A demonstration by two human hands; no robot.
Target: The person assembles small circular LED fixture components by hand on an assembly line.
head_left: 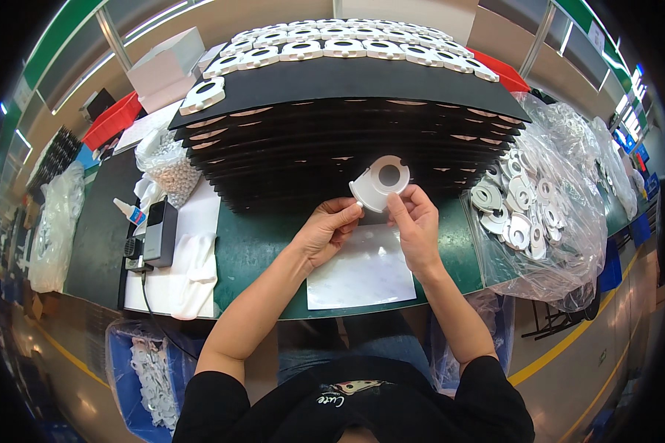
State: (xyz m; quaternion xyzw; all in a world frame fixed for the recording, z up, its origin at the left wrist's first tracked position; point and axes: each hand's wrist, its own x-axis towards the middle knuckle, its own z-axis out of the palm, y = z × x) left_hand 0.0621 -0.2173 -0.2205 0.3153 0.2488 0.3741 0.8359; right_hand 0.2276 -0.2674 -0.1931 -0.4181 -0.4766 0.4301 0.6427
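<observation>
Both my hands hold up a white plastic part [372,196] with a round dark-centred opening, over the table's front area. My right hand [417,221] grips its lower right edge, thumb on the face. The thumb and fingers of my left hand [331,229] are pinched at its lower left edge, by a small white knob [359,205]; I cannot tell whether the knob is loose or part of the piece. Below my hands a white sheet [360,273] lies on the green table [255,244]. Similar white parts [345,48] stand in rows on the stacked black boards [332,81].
On the right, a clear plastic bag [569,244] holds many loose white parts [521,196]. On the left are a bag of white beads [171,173], a small glue bottle [129,210], a dark grey box-shaped device [160,232] and a white cloth [196,269]. Blue bins [122,395] stand below.
</observation>
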